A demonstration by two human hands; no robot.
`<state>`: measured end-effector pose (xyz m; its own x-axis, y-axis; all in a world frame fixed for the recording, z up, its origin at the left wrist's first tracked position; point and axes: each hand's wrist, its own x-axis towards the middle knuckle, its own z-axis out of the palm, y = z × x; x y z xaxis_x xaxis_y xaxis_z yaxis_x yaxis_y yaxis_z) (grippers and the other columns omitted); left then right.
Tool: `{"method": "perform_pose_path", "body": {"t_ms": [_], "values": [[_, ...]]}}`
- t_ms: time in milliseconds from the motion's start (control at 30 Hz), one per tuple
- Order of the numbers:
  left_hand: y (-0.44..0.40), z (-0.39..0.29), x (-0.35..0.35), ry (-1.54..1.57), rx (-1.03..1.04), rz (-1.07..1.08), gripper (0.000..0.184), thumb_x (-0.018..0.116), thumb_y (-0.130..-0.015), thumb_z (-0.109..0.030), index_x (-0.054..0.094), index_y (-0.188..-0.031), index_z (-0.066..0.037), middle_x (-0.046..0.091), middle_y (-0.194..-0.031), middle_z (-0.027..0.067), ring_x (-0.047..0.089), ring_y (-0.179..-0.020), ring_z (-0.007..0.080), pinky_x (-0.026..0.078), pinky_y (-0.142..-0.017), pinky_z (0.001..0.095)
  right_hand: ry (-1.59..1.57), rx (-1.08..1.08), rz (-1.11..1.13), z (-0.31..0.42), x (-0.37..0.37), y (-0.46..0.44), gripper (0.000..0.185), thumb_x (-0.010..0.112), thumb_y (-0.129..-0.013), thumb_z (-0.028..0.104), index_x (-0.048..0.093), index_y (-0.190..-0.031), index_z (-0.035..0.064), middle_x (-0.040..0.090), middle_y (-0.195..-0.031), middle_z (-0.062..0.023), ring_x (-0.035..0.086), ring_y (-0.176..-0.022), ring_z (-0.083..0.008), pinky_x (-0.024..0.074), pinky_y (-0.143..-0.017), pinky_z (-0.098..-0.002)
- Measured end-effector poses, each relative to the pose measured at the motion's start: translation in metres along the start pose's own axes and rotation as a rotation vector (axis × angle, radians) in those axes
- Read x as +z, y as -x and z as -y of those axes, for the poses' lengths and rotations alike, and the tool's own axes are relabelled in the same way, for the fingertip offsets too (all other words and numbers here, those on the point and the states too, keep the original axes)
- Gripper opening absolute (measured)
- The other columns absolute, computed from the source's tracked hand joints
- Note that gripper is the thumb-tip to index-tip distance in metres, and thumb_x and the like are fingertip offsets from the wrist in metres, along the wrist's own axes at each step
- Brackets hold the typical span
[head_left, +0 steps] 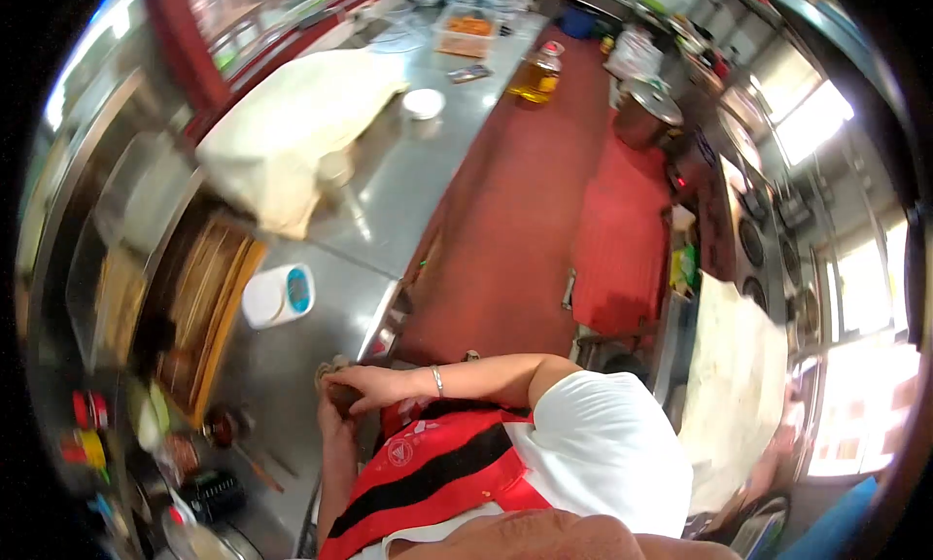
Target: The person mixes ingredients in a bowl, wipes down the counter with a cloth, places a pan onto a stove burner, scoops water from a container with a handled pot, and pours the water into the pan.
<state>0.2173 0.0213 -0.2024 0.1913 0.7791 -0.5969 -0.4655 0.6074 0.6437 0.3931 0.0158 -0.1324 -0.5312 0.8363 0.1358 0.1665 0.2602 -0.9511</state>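
Observation:
My right hand, with a silver bracelet on its wrist, reaches across my body and closes over my left hand at the counter's front edge. Between them a small crumpled brownish cloth sticks out; most of it is hidden by my fingers. I wear a red and black apron. A white kitchen scale with a blue display lies on the steel counter just beyond my hands. Farther along, a large pale dough sheet spreads over the counter, a white bowl beside it.
An oil jug stands at the counter's far edge, near a tub of orange food. Jars and utensils crowd the lower left. Red floor runs between the counter and the stove side, where a large pot stands.

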Motion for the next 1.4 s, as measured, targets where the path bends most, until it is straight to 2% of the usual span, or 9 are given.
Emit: {"method": "perform_pose_path", "body": {"t_ms": [200, 300, 467, 600, 700, 767, 1000, 1200, 1400], "values": [[-0.063, -0.012, 0.004, -0.032, -0.068, -0.170, 0.046, 0.048, -0.094, -0.042, 0.050, -0.127, -0.010, 0.053, -0.121, 0.0096, 0.057, -0.102, 0.0284, 0.050, -0.083, 0.0398, 0.049, 0.236, -0.051, -0.031, -0.139, 0.094, 0.048, 0.066, -0.079, 0.018, 0.053, -0.121, 0.0009, 0.057, -0.113, -0.0175, 0.058, -0.098, -0.0272, 0.0479, -0.086, -0.0365], [-0.100, -0.006, -0.011, -0.146, 0.092, -0.106, 0.044, 0.046, -0.094, -0.040, 0.051, -0.126, -0.009, 0.056, -0.117, 0.0108, 0.056, -0.104, 0.0280, 0.049, -0.085, 0.0413, 0.180, 0.405, -0.401, -0.054, -0.181, 0.173, 0.044, 0.065, -0.079, 0.021, 0.056, -0.118, 0.0027, 0.058, -0.111, -0.0169, 0.060, -0.094, -0.0271, 0.0486, -0.083, -0.0374], [-0.136, 0.045, 0.027, -0.928, 0.238, -0.221, 0.038, 0.051, -0.093, -0.030, 0.055, -0.118, -0.002, 0.058, -0.114, 0.0137, 0.057, -0.100, 0.0255, 0.047, -0.086, 0.0371, 0.185, 0.766, -0.758, -0.078, -0.226, 0.294, 0.044, 0.066, -0.077, 0.025, 0.058, -0.114, 0.0028, 0.062, -0.105, -0.0166, 0.060, -0.096, -0.0298, 0.0481, -0.085, -0.0378], [-0.162, 0.083, 0.085, -1.357, 0.439, -0.071, 0.032, 0.054, -0.093, -0.023, 0.059, -0.111, 0.003, 0.060, -0.111, 0.0160, 0.057, -0.098, 0.0234, 0.045, -0.087, 0.0336, 0.126, 0.893, -0.998, -0.107, -0.222, 0.368, 0.044, 0.065, -0.078, 0.026, 0.059, -0.112, -0.0008, 0.064, -0.104, -0.0186, 0.060, -0.099, -0.0332, 0.0472, -0.086, -0.0395], [-0.169, 0.106, 0.187, -1.111, 0.341, 0.166, 0.030, 0.052, -0.094, -0.021, 0.059, -0.110, 0.002, 0.063, -0.102, 0.0152, 0.060, -0.093, 0.0205, 0.046, -0.084, 0.0309, 0.144, 1.004, -1.090, -0.118, -0.218, 0.398, 0.044, 0.066, -0.078, 0.025, 0.059, -0.111, -0.0017, 0.063, -0.105, -0.0197, 0.059, -0.100, -0.0338, 0.0468, -0.087, -0.0398], [-0.169, 0.100, 0.246, -1.090, -0.119, 0.506, 0.027, 0.051, -0.094, -0.018, 0.059, -0.112, 0.001, 0.066, -0.093, 0.0125, 0.063, -0.086, 0.0174, 0.048, -0.078, 0.0272, 0.105, 1.036, -1.103, -0.123, -0.220, 0.408, 0.043, 0.067, -0.077, 0.024, 0.059, -0.111, -0.0012, 0.063, -0.104, -0.0189, 0.059, -0.099, -0.0331, 0.0470, -0.087, -0.0392], [-0.235, 0.115, 0.352, -1.329, -0.174, 0.588, 0.020, 0.052, -0.091, -0.009, 0.063, -0.105, 0.000, 0.068, -0.091, 0.0103, 0.065, -0.078, 0.0159, 0.051, -0.066, 0.0247, 0.249, 1.132, -1.075, -0.147, -0.267, 0.432, 0.041, 0.066, -0.077, 0.024, 0.058, -0.108, -0.0008, 0.060, -0.108, -0.0224, 0.055, -0.103, -0.0384, 0.0454, -0.088, -0.0429], [-0.297, 0.132, 0.445, -1.600, 0.183, 1.016, 0.017, 0.059, -0.086, -0.009, 0.065, -0.099, 0.001, 0.069, -0.087, 0.0105, 0.065, -0.069, 0.0143, 0.051, -0.065, 0.0259, 0.116, 1.254, -1.071, -0.203, -0.310, 0.463, 0.043, 0.068, -0.076, 0.032, 0.062, -0.103, -0.0002, 0.065, -0.096, -0.0208, 0.062, -0.093, -0.0355, 0.0486, -0.083, -0.0416], [-0.344, 0.167, 0.523, -1.654, -0.295, 0.957, 0.019, 0.054, -0.089, -0.013, 0.066, -0.096, 0.000, 0.069, -0.074, 0.0100, 0.065, -0.061, 0.0152, 0.049, -0.055, 0.0248, -0.156, 1.540, -0.886, -0.220, -0.317, 0.491, 0.057, 0.060, -0.077, 0.050, 0.065, -0.103, -0.0016, 0.063, -0.105, -0.0240, 0.060, -0.097, -0.0396, 0.0473, -0.086, -0.0408]]}}
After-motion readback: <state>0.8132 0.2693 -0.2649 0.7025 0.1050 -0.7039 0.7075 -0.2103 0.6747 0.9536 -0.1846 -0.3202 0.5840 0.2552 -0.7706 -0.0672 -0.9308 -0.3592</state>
